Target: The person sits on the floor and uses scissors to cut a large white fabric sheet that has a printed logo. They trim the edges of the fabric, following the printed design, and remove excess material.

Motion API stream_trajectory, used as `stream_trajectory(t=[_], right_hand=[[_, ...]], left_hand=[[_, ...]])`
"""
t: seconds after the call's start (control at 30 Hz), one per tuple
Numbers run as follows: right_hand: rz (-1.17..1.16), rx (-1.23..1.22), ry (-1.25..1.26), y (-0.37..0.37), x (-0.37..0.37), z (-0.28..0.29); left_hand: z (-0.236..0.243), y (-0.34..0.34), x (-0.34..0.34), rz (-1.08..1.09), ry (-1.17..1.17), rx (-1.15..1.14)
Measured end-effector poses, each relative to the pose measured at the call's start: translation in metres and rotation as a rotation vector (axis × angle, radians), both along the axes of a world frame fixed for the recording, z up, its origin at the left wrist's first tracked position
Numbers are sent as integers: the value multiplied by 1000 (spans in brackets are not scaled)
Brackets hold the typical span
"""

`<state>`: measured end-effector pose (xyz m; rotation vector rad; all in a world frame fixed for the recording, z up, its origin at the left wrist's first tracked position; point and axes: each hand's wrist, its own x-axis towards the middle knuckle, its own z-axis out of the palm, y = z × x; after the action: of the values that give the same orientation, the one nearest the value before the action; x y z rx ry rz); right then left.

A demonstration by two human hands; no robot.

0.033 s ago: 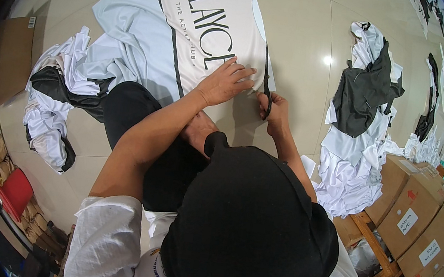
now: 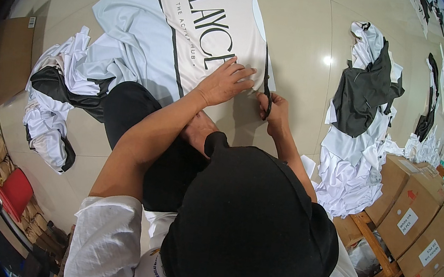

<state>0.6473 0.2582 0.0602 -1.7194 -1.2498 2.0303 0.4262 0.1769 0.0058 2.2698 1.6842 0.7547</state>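
A printed fabric panel [image 2: 214, 12], off-white with black lettering and black piping, lies on the floor in front of me and runs into a pale blue part. My left hand [image 2: 224, 83] rests on its near right part, palm down and fingers apart. Black-handled scissors [image 2: 267, 106] are gripped in my right hand [image 2: 276, 114] by their handles. Their blades point away from me, along the panel's right edge. A narrow pale strip of cloth shows just right of the blades. My bare foot [image 2: 201, 127] is beneath my left forearm.
Crumpled white and black cloth [image 2: 68, 93] lies at my left. A pile of dark grey and white fabric pieces [image 2: 360, 99] stretches along my right. Cardboard boxes [image 2: 411, 209] stand at the lower right by a wooden frame [image 2: 376, 249]. A cardboard sheet [image 2: 9, 59] leans at far left.
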Motion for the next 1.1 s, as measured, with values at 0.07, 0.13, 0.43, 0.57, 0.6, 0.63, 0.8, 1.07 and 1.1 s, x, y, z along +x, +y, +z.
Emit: stream_trajectory(t=[0.07, 0.13, 0.43, 0.57, 0.6, 0.63, 0.8, 1.07, 1.1], right_hand=[[2, -9, -2, 0, 1, 0], [-11, 0, -10, 1, 0, 0], [11, 5, -41, 12, -8, 2], [8, 2, -38, 12, -6, -1], [10, 4, -33, 12, -5, -2], [13, 5, -28, 12, -4, -3], [12, 14, -13, 11, -3, -5], [-6, 18, -27, 10, -3, -1], [7, 26, -34, 11, -3, -2]], left_hand=[[1, 0, 0, 1, -8, 7], [2, -1, -1, 3, -6, 8], [0, -1, -1, -3, -30, -4], [1, -1, -2, -4, -18, -10], [2, 0, -2, -6, -15, -16], [1, -1, -1, -5, -11, -24], [0, -1, -2, -5, -3, -21], [1, -1, -1, 0, -3, -8], [1, -1, -1, 0, -4, -7]])
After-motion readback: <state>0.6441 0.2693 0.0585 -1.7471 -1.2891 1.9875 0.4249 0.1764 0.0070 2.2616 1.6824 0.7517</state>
